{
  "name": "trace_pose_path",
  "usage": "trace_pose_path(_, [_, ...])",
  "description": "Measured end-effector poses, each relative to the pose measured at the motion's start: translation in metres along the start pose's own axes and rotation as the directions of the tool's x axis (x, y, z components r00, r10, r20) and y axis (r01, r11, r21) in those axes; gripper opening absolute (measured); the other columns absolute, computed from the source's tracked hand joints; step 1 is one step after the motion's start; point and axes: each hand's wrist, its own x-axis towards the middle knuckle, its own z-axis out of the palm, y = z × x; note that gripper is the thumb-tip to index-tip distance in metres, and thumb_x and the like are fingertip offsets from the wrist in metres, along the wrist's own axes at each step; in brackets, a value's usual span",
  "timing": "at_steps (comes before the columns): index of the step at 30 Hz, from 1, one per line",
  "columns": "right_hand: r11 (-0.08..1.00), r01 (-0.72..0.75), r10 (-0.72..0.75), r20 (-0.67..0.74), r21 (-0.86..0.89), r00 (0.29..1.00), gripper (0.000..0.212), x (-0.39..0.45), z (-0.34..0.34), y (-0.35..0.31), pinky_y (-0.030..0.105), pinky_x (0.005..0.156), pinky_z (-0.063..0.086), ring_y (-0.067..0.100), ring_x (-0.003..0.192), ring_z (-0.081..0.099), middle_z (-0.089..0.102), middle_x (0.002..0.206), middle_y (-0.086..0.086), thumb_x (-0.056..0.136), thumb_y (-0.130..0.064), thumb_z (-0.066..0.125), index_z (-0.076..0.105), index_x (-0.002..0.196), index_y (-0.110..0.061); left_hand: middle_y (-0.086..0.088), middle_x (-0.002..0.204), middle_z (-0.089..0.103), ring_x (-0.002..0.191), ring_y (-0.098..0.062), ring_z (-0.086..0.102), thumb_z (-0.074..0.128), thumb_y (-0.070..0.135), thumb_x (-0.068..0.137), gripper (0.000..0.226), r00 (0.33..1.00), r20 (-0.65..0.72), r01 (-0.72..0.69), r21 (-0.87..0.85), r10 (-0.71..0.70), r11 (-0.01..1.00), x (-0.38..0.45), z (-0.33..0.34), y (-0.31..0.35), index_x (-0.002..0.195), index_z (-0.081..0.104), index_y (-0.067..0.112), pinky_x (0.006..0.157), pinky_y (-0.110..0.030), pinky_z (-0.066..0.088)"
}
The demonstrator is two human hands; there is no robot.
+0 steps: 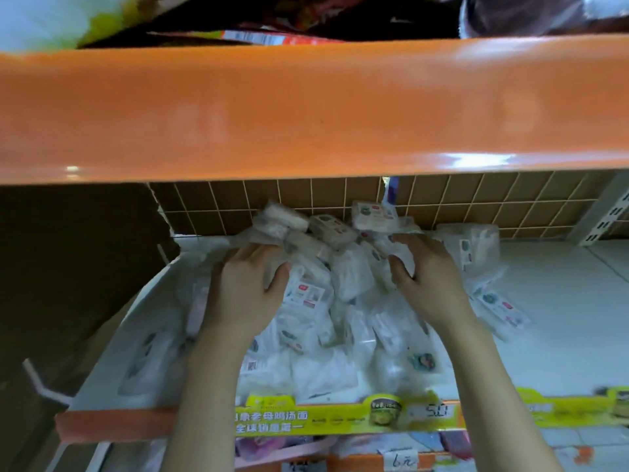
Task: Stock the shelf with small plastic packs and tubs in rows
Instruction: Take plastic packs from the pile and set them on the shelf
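Observation:
A heap of several small white plastic packs (343, 277) lies on the left half of the white shelf (558, 321), piled up against the back grid. My left hand (245, 287) lies on the left side of the heap, fingers reaching into the packs at the back and thumb spread. My right hand (425, 277) lies on the right side of the heap, fingers curled over packs near the back. Whether either hand truly grips a pack is unclear. A few more packs (503, 308) lie to the right of my right hand.
An orange shelf edge (306, 107) hangs low overhead, close above the heap. A brown wire grid (476, 206) forms the back. A green and yellow price strip (340, 420) runs along the front edge. A white side divider (136, 335) bounds the left.

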Motion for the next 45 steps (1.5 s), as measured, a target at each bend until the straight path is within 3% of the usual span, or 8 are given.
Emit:
trace_pose_path(7, [0.987, -0.011, 0.046, 0.220, -0.158, 0.974, 0.055, 0.057, 0.017, 0.002, 0.040, 0.101, 0.036, 0.033, 0.125, 0.042, 0.045, 0.139, 0.012, 0.090, -0.023, 0.057, 0.038, 0.141, -0.012, -0.006, 0.098, 0.066, 0.088, -0.032, 0.062, 0.039, 0.041, 0.084, 0.041, 0.999, 0.039, -0.009, 0.004, 0.009, 1.000, -0.002, 0.005, -0.002, 0.096, 0.068, 0.015, 0.077, -0.040, 0.050])
trace_pose_path(14, [0.942, 0.048, 0.071, 0.337, -0.332, 0.939, 0.065, 0.101, 0.046, 0.013, 0.050, 0.093, 0.045, 0.037, 0.117, 0.044, 0.043, 0.126, 0.015, 0.075, -0.029, 0.071, 0.045, 0.131, -0.011, -0.009, 0.093, 0.065, 0.086, -0.035, 0.061, 0.042, 0.041, 0.083, 0.043, 0.999, 0.045, 0.002, 0.033, -0.003, 0.999, -0.016, -0.004, -0.004, 0.092, 0.068, 0.008, 0.075, -0.045, 0.053])
trace_pose_path(20, [0.941, 0.037, 0.070, 0.298, -0.337, 0.952, 0.056, 0.103, 0.049, 0.014, 0.046, 0.089, 0.048, 0.035, 0.115, 0.045, 0.040, 0.126, 0.014, 0.080, -0.024, 0.066, 0.044, 0.131, -0.013, -0.010, 0.091, 0.065, 0.081, -0.035, 0.061, 0.040, 0.041, 0.082, 0.042, 0.999, 0.051, -0.013, 0.115, 0.007, 0.993, -0.013, -0.009, -0.004, 0.092, 0.067, 0.011, 0.069, -0.040, 0.052])
trace_pose_path(24, [0.944, 0.040, 0.054, 0.273, -0.328, 0.961, 0.049, 0.098, 0.037, 0.009, 0.040, 0.087, 0.048, 0.033, 0.113, 0.053, 0.052, 0.125, 0.014, 0.088, -0.026, 0.060, 0.044, 0.132, -0.012, -0.012, 0.109, 0.062, 0.101, -0.034, 0.056, 0.040, 0.043, 0.085, 0.049, 0.973, 0.226, -0.087, 0.175, 0.046, 0.981, 0.008, 0.005, 0.013, 0.114, 0.062, 0.011, 0.083, -0.045, 0.048])
trace_pose_path(29, [0.950, 0.065, -0.006, 0.190, -0.306, 0.982, 0.047, 0.081, 0.006, -0.001, 0.040, 0.079, 0.047, 0.037, 0.106, 0.055, 0.054, 0.122, 0.015, 0.088, -0.019, 0.054, 0.044, 0.133, -0.011, -0.010, 0.127, 0.053, 0.115, -0.030, 0.050, 0.043, 0.035, 0.093, 0.046, 0.943, 0.319, -0.186, 0.275, 0.093, 0.943, 0.043, 0.024, 0.023, 0.132, 0.047, 0.012, 0.089, -0.039, 0.043])
trace_pose_path(35, [0.968, 0.131, -0.129, 0.025, -0.216, 0.991, 0.051, 0.036, -0.010, 0.003, 0.031, 0.066, 0.037, 0.040, 0.095, 0.058, 0.059, 0.115, 0.013, 0.076, -0.003, 0.061, 0.055, 0.126, -0.012, -0.011, 0.120, 0.053, 0.115, -0.033, 0.046, 0.047, 0.027, 0.090, 0.040, 0.897, 0.442, -0.186, 0.379, -0.001, 0.907, 0.090, 0.035, 0.012, 0.126, 0.050, 0.010, 0.093, -0.044, 0.043])
trace_pose_path(39, [0.980, 0.148, -0.157, -0.061, -0.132, 0.986, 0.054, 0.015, -0.011, 0.009, 0.036, 0.072, 0.047, 0.040, 0.089, 0.059, 0.063, 0.107, 0.016, 0.064, 0.007, 0.065, 0.061, 0.116, -0.004, -0.015, 0.133, 0.047, 0.122, -0.033, 0.046, 0.052, 0.026, 0.090, 0.047, 0.859, 0.510, -0.172, 0.375, -0.048, 0.911, 0.107, 0.043, 0.002, 0.134, 0.046, 0.007, 0.098, -0.042, 0.041])
trace_pose_path(45, [0.987, 0.148, -0.155, -0.133, -0.060, 0.979, 0.057, -0.007, -0.015, 0.006, 0.041, 0.075, 0.049, 0.041, 0.091, 0.060, 0.063, 0.111, 0.016, 0.057, 0.011, 0.065, 0.061, 0.112, -0.004, -0.012, 0.137, 0.044, 0.127, -0.030, 0.041, 0.057, 0.030, 0.086, 0.054, 0.814, 0.573, -0.277, 0.527, -0.095, 0.803, 0.121, 0.046, -0.002, 0.135, 0.044, 0.011, 0.103, -0.041, 0.031])
